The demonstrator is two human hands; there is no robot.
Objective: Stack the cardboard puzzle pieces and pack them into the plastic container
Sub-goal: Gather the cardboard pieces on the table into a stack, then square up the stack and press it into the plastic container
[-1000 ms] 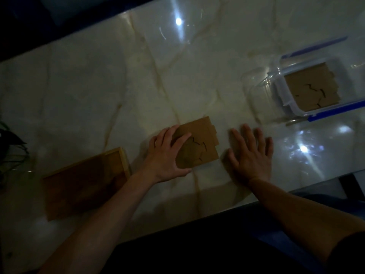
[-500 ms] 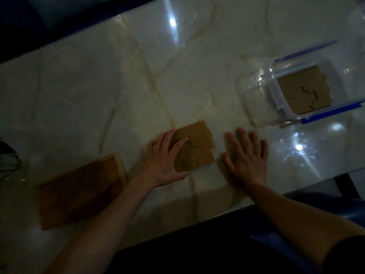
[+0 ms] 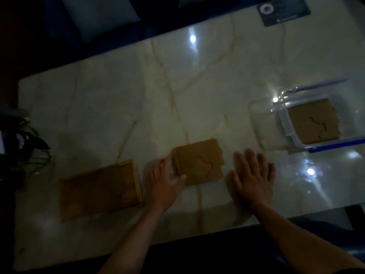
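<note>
A brown stack of cardboard puzzle pieces (image 3: 199,162) lies on the marble table near the front edge. My left hand (image 3: 166,180) is at its left edge, thumb on the lower left corner and fingers along the side. My right hand (image 3: 253,175) lies flat on the table just right of the stack, fingers spread, holding nothing. At the right stands a clear plastic container (image 3: 284,123) with blue clips; another layer of cardboard pieces (image 3: 313,121) lies inside it.
A wooden puzzle tray (image 3: 100,189) lies at the left near the front edge. Dark cables (image 3: 29,147) sit at the table's left end. A dark card (image 3: 282,9) lies at the far right corner. The marble table (image 3: 138,105) reflects bright light spots.
My left hand has slid off the top of the stack to its left edge. My right hand stays flat beside it. The camera has pulled back, showing more of the table.
</note>
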